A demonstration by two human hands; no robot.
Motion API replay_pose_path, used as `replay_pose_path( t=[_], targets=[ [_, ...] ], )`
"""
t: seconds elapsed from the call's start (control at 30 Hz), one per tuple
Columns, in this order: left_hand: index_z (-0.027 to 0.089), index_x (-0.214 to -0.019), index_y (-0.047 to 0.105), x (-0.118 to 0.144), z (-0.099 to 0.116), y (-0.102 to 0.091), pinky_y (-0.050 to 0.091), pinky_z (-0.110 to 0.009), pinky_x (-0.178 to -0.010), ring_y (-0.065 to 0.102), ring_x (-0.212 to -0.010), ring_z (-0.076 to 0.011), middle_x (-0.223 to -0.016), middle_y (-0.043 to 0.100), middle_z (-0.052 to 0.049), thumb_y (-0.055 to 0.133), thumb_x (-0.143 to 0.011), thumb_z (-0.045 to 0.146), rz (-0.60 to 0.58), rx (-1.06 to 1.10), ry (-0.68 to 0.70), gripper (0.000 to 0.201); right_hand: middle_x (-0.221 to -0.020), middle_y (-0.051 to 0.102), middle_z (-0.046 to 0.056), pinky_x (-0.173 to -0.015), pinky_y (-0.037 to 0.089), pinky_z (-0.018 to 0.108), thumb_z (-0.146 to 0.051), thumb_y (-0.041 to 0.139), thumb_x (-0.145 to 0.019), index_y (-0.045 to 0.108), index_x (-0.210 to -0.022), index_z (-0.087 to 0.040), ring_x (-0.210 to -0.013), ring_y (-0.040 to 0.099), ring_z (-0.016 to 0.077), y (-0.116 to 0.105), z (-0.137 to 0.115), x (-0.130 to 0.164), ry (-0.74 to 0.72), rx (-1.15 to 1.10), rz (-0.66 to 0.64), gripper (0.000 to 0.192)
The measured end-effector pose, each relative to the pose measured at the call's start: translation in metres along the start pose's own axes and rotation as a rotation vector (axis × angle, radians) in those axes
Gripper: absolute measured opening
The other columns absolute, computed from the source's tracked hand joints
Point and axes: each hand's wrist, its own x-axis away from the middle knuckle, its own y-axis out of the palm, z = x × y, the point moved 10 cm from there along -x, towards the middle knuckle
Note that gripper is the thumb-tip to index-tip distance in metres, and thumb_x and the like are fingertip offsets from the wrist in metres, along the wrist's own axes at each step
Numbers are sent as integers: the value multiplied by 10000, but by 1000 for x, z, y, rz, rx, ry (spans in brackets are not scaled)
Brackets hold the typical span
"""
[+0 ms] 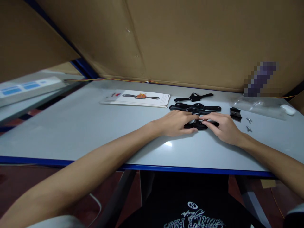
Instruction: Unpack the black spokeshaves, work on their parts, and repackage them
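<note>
Both of my hands rest on a black two-handled tool body [199, 125] lying flat on the grey table [78, 126]. My left hand [177, 123] holds its left side down. My right hand [222, 126] pinches a small silver screw [200, 120] at the tool's middle with its fingertips. Just behind lie two more black handled tool bodies, one [195, 108] close to my fingers and a smaller one [194, 97] farther back.
A printed card showing the tool [139, 98] lies at the back left. A small black plate [235, 113], two loose silver screws [249, 124] and a clear plastic bag [261, 106] sit to the right. Cardboard walls [180, 41] enclose the table's far side.
</note>
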Motion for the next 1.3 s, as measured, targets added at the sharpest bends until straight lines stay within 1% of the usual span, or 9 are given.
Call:
replay_pose_path(
  t=[0.17, 0.3, 0.43, 0.57, 0.7, 0.9, 1.0, 1.13, 1.3],
  targets=[
    [139, -1364, 638, 0, -1, 1, 512, -368, -723, 697, -890, -268, -1084, 745, -141, 440, -1038, 570, 4, 2, -2, 575, -1036, 773, 81, -878, 567, 423, -246, 535, -1054, 774, -1141, -227, -954, 703, 237, 3, -3, -1, -20, 40, -42, 255],
    [150, -1324, 653, 1, 0, 0, 524, -389, -721, 696, -882, -272, -1097, 742, -146, 439, -1035, 553, 25, 28, 12, 539, -1000, 723, 76, -845, 553, 388, -234, 477, -1079, 767, -1189, -228, -911, 674, 216, 8, -5, 0, -49, 58, -102, 310],
    [153, -1311, 654, 1, 0, 1, 525, -393, -729, 699, -901, -279, -1114, 742, -151, 425, -1042, 563, 20, 29, 16, 542, -997, 766, 76, -843, 539, 402, -248, 476, -1088, 774, -1211, -220, -906, 690, 221, 13, -4, 1, -68, 105, -132, 323],
    [146, -1307, 660, 1, -1, 2, 519, -385, -742, 705, -924, -283, -1134, 743, -151, 426, -1046, 558, 0, 11, 1, 542, -1054, 823, 72, -858, 534, 420, -258, 502, -1080, 782, -1202, -217, -899, 735, 228, 15, -2, 1, -68, 156, -125, 308],
    [144, -1299, 667, 1, 0, 1, 519, -371, -734, 701, -907, -271, -1114, 744, -145, 437, -1043, 555, 11, 5, 10, 536, -1106, 836, 67, -850, 532, 429, -260, 474, -1088, 779, -1206, -225, -907, 756, 234, 17, -1, 2, -59, 208, -138, 330],
    [141, -1318, 658, 1, 0, 2, 525, -380, -751, 708, -935, -284, -1131, 746, -147, 433, -1046, 548, -2, 2, -5, 539, -1080, 840, 77, -821, 534, 428, -257, 457, -1094, 775, -1177, -201, -914, 773, 248, 18, -2, 2, -76, 270, -134, 333],
    [129, -1324, 650, 1, -1, 2, 530, -391, -760, 711, -940, -291, -1136, 750, -151, 436, -1041, 544, -8, 11, -12, 546, -1091, 838, 88, -825, 550, 429, -235, 455, -1091, 768, -1173, -182, -934, 783, 257, 16, -2, 1, -82, 263, -111, 327],
    [122, -1362, 629, 0, -1, 2, 536, -390, -765, 713, -954, -291, -1161, 752, -158, 430, -1036, 553, -4, 14, -7, 575, -1102, 835, 94, -865, 570, 412, -232, 453, -1098, 755, -1183, -172, -961, 788, 246, 14, 0, 1, -71, 230, -82, 319],
    [119, -1382, 620, 0, -1, 0, 532, -392, -759, 715, -957, -294, -1170, 759, -159, 426, -1029, 558, -5, 31, -14, 596, -1078, 834, 89, -863, 576, 407, -243, 449, -1103, 749, -1165, -171, -945, 786, 245, 14, 0, 0, -63, 233, -77, 315]
  ],
)
